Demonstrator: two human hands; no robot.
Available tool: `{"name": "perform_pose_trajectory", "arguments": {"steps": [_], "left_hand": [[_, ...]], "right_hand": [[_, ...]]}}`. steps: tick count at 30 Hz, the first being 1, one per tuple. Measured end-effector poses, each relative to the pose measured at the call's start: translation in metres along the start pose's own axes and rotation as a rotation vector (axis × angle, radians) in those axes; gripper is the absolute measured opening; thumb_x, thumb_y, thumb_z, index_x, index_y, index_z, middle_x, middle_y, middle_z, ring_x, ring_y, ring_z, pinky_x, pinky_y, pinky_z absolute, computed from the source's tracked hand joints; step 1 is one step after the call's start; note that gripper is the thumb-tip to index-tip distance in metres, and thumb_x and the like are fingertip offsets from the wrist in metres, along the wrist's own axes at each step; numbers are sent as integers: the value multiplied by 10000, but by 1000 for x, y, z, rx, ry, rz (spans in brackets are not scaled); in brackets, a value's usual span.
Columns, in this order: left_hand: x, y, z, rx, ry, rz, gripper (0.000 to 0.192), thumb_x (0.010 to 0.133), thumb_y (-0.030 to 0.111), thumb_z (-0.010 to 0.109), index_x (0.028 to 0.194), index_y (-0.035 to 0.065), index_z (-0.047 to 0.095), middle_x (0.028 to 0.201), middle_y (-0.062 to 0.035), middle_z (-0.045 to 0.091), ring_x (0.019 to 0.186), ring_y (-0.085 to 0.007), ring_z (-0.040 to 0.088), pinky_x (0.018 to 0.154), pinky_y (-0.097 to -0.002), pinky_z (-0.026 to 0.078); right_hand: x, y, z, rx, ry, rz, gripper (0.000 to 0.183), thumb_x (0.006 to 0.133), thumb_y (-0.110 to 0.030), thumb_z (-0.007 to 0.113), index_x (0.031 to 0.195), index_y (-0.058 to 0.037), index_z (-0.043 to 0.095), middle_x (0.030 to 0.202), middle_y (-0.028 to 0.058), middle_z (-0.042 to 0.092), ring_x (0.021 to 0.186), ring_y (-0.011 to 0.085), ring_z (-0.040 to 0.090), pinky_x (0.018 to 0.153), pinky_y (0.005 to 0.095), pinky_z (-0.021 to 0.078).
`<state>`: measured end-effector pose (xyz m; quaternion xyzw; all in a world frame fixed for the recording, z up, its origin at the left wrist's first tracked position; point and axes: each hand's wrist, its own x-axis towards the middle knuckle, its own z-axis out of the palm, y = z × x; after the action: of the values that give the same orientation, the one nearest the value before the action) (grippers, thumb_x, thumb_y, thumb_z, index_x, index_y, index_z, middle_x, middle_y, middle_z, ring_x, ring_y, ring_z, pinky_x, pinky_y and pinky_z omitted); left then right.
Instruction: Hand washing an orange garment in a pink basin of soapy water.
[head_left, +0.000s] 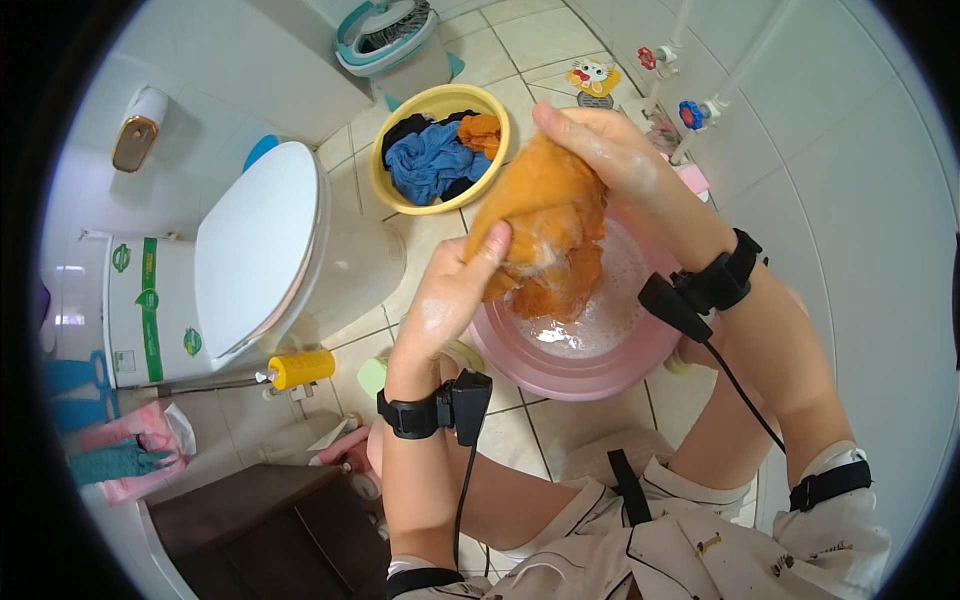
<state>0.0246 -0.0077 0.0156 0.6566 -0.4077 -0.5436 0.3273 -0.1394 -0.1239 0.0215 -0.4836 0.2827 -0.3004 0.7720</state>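
Note:
An orange cloth (551, 202), wet and flecked with white suds, is stretched between my two hands. My left hand (461, 277) grips its near left side, thumb on top. At the upper right edge, my right hand (600, 150) pinches it with the thumb lying over the fabric. The lower folds hang over a pink plastic basin (600, 379) on the floor; whether they touch the water is hard to tell. Foamy water (611, 315) partly fills the basin. Soap foam also coats both wrists.
Beyond the cloth, a yellow basin (380, 180) holds blue, black and orange laundry. A toilet (262, 240) stands at left, with a yellow bottle (301, 370) below it. A mop bucket (409, 71) is at the back. Valves with red (646, 58) and blue (691, 115) handles project from the right wall.

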Motion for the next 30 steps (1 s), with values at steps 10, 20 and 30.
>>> {"name": "perform_pose_trajectory", "arguments": {"steps": [10,20,30], "left_hand": [[-8,4,-40,-742,414,366,526,909,457,455,1135,-18,471,1081,-131,554,961,-217,588,798,-342,503],[-6,-2,-65,-452,650,271,540,894,479,476,1091,-23,500,1020,-155,586,847,-212,626,737,-307,516],[-10,0,-56,-644,72,388,480,761,71,540,1195,-95,419,1100,-195,550,996,-262,578,855,-364,489]], "right_hand": [[-3,29,-9,-413,-395,60,315,866,-267,576,1033,0,589,853,7,592,760,62,525,667,225,432],[-10,20,3,-264,-156,-85,269,901,-210,519,1017,28,568,865,16,585,769,49,516,659,208,436],[-9,17,12,108,-107,14,345,857,-211,576,1082,45,524,983,77,590,872,122,562,786,256,450]]}}
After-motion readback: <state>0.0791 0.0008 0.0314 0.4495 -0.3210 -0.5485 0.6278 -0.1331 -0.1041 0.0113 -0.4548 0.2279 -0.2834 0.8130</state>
